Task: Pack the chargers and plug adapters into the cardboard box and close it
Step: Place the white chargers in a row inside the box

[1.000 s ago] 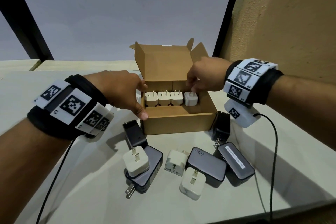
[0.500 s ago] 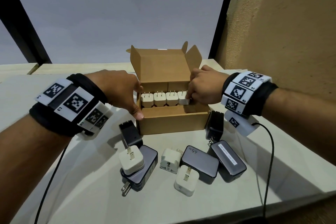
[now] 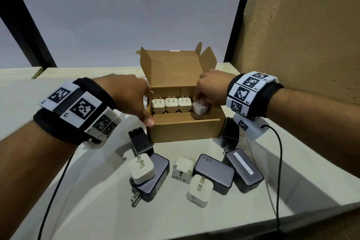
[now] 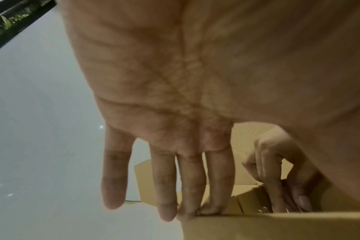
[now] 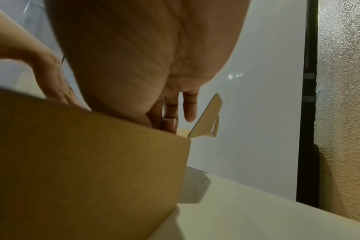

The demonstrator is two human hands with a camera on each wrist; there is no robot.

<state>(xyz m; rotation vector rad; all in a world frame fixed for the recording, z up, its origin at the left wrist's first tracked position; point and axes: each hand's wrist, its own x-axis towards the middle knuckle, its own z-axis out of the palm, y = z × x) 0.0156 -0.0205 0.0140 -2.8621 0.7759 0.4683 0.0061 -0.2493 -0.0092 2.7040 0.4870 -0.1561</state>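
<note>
The open cardboard box point(image 3: 185, 130) stands mid-table with its lid point(image 3: 171, 70) upright. Three white chargers point(image 3: 171, 104) stand prongs-up in a row along its back wall. At the row's right end my right hand point(image 3: 200, 101) pinches a fourth white charger point(image 3: 199, 110), which is tilted. My left hand point(image 3: 140, 101) rests on the box's left wall, thumb at the front corner. In the left wrist view its fingers point(image 4: 191, 186) lie straight over the box edge point(image 4: 257, 227). The right wrist view shows the right hand's fingers point(image 5: 170, 113) dipping behind the box wall point(image 5: 82, 162).
Loose in front of the box: a black charger point(image 3: 140, 142), a white plug point(image 3: 141, 169) on a grey charger point(image 3: 155, 181), a white travel adapter point(image 3: 182, 170), a 65W charger point(image 3: 214, 175), a white charger point(image 3: 198, 191), a labelled dark charger point(image 3: 245, 171). Another black charger point(image 3: 230, 134) leans right of the box. A textured wall point(image 3: 302, 25) stands right.
The fourth white charger, upright before, now tilts under my right hand's fingers at the row's right end. My left hand has stayed on the box's left wall.
</note>
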